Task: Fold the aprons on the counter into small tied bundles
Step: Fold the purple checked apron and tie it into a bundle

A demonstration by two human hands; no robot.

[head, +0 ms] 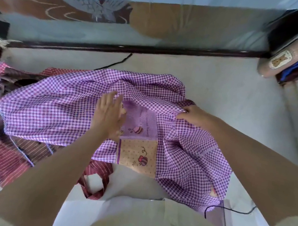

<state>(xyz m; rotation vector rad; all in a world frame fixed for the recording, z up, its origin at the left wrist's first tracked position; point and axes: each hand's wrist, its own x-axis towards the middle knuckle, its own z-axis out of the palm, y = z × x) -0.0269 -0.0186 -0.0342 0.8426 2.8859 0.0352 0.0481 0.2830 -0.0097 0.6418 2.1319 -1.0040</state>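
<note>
1. The purple checked apron (52, 113) lies rumpled and spread across the pale counter (230, 88), with its printed pocket (138, 148) facing up.
2. The left hand (108, 114) rests flat on the apron at the pocket's left edge, fingers straight and close together.
3. The right hand (192, 115) is just right of the pocket's upper corner. Its fingers are curled and grip a raised fold of the apron.
4. A red striped apron (11, 157) lies left of the pocket, partly under the purple cloth.
5. A black cord (116, 62) lies on the counter beyond the pocket.
</note>
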